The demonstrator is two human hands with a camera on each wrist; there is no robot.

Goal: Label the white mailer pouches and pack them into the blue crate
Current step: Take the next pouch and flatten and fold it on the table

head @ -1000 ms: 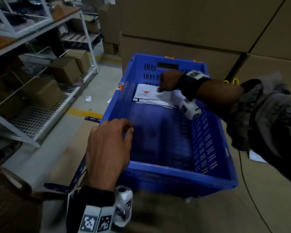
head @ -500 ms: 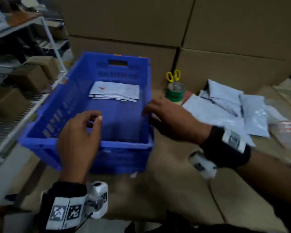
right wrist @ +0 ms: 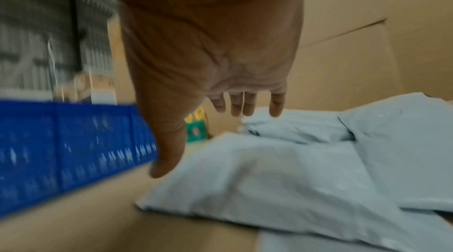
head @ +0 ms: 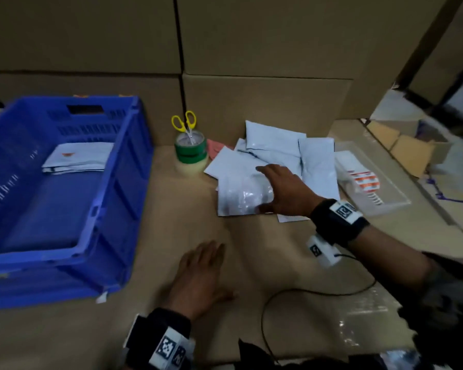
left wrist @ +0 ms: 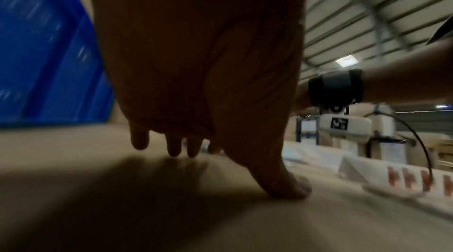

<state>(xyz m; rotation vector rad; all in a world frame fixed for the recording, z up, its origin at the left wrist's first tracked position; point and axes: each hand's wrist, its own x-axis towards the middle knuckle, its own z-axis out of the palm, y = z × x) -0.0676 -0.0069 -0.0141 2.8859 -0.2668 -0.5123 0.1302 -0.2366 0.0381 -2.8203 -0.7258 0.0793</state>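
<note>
You are reaching your spread right hand (head: 286, 192) over the top mailer pouch (head: 241, 194) to pick it for labelling, left hand (head: 201, 273) lying flat, fingers straight, on the cardboard.

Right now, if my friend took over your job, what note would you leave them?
Left hand: open, flat on the cardboard table, holding nothing.
Right hand: open, fingers spread over the top pouch of the loose pile; no grip yet.
Blue crate: on the left, with a few pouches stacked at its far end.
Label sheets: right of the pile.
Done: those few packed.
Left: label and pack every pouch in the pile.
</note>
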